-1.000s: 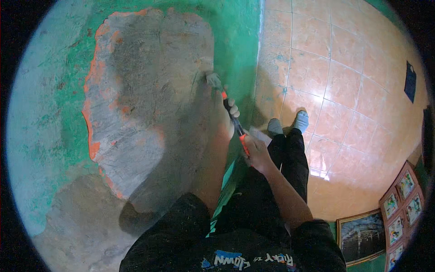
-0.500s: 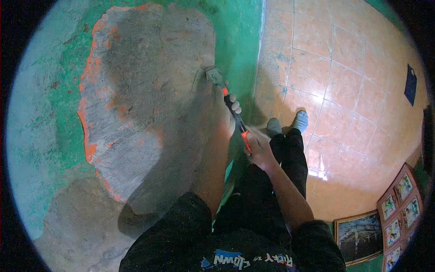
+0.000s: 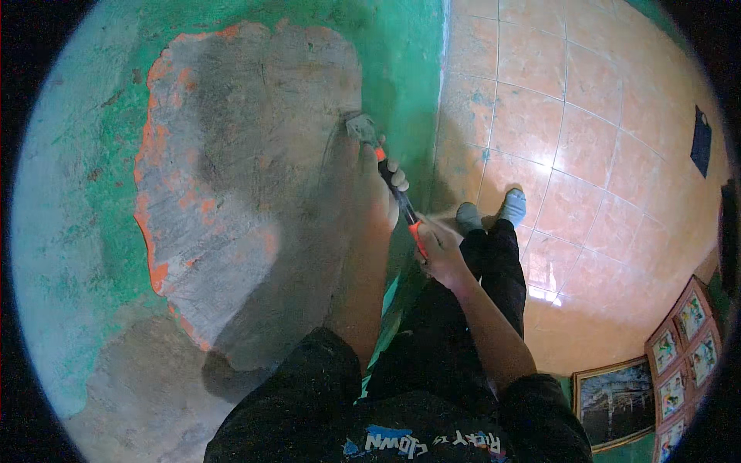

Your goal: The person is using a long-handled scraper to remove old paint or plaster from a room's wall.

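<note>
A long-handled scraper (image 3: 408, 213) with a dark shaft and orange sections slants across the middle of the view. Its flat, dusty blade (image 3: 360, 126) lies at the right side of a bare grey patch (image 3: 255, 116) on the green wall. My left hand (image 3: 384, 197) is closed around the upper shaft, below the blade, fingertips showing on the right side. Lower down, my right hand (image 3: 444, 256) wraps the orange end of the handle. A pale blurred streak beside the right hand is too smeared to make out. Whether the blade touches the wall I cannot tell.
Green paint (image 3: 401, 85) borders the patch, with an orange layer (image 3: 143, 231) along its left edge. Tan floor tiles (image 3: 594, 147) carry dust near the wall. My socked feet (image 3: 512, 205) stand there. A framed picture (image 3: 614, 403) and a photo frame (image 3: 682, 351) are at lower right.
The grey wall patch sits slightly lower in the view, and the blade appears a little further left. Both hands keep their grip on the scraper, almost in the same place.
</note>
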`<state>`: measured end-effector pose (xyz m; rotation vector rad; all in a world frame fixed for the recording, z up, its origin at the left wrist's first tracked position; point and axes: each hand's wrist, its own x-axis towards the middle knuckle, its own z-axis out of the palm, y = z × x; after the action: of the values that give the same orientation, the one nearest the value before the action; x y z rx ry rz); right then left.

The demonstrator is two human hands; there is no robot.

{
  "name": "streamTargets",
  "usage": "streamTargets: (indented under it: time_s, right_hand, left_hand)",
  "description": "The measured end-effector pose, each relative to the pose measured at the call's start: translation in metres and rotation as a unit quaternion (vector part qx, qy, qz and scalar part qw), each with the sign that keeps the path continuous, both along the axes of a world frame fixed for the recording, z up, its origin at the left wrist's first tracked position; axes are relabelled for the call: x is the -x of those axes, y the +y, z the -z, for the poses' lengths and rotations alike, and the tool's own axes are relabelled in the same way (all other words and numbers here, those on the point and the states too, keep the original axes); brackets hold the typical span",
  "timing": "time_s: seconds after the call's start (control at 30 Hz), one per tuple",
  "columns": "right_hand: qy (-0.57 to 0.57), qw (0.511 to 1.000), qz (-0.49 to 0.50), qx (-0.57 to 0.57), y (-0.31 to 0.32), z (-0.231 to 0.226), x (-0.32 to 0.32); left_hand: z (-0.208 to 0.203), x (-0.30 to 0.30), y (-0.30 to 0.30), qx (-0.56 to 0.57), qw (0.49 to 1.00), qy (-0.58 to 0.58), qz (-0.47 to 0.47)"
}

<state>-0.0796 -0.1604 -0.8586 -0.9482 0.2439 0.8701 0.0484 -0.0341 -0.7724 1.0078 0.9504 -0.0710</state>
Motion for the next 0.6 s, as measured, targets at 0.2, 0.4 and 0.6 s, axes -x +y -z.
streamTargets:
  time_s: [0.2, 0.4, 0.6]
  right_hand:
    - [0.064, 0.998, -0.002, -0.014, 0.002, -0.026, -0.057]
    - [0.044, 0.998, 0.038, -0.016, 0.001, -0.016, -0.028]
    - [0.030, 0.998, -0.015, 0.045, -0.001, -0.027, 0.000]
  left_hand:
    - [0.010, -0.041, 0.012, -0.032, 0.999, -0.026, 0.014]
    - [0.008, -0.021, 0.006, -0.032, 0.999, 0.001, 0.002]
    - [0.007, 0.011, 0.001, -0.038, 0.999, 0.017, 0.002]
